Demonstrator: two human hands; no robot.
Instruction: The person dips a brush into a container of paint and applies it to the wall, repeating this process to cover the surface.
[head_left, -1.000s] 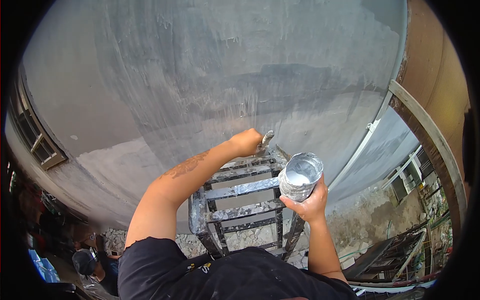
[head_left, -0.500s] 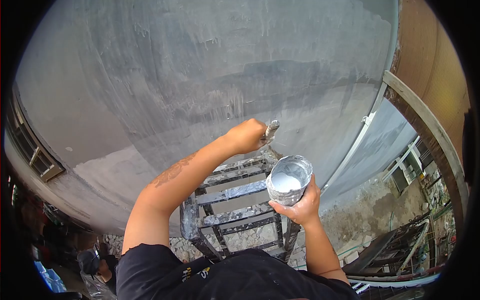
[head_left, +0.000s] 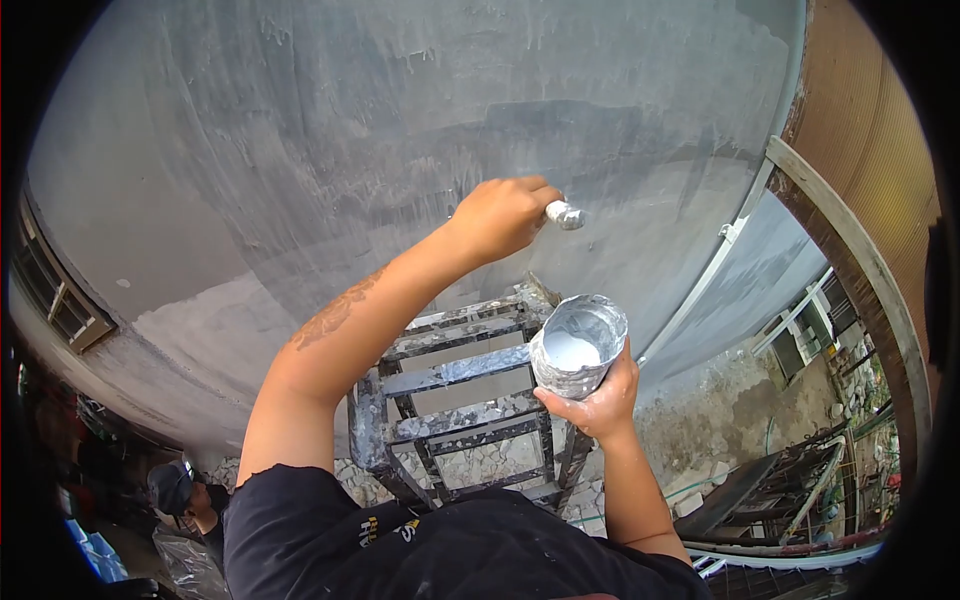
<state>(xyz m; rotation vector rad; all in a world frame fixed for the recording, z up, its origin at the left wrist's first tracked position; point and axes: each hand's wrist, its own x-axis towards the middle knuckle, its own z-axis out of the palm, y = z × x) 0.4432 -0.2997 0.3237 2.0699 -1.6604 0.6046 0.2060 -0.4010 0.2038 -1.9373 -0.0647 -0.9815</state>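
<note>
My left hand (head_left: 500, 215) is closed around a paint-crusted brush handle (head_left: 565, 214), held up against the grey plastered wall (head_left: 380, 130); the bristles are hidden behind the hand. My right hand (head_left: 598, 402) grips from below a small paint-smeared can (head_left: 577, 345) holding white paint, just right of the ladder top. I stand on a metal ladder (head_left: 455, 400) spattered with paint, close to the wall.
A wooden beam (head_left: 850, 260) and rusty corrugated sheet (head_left: 860, 110) stand at the right. Far below lie rubble, a window (head_left: 60, 305) at left, and another person in a cap (head_left: 180, 490) on the ground at lower left.
My left hand has risen up the wall with the brush, turning the handle to point right. The can in my right hand has stayed near the ladder top.
</note>
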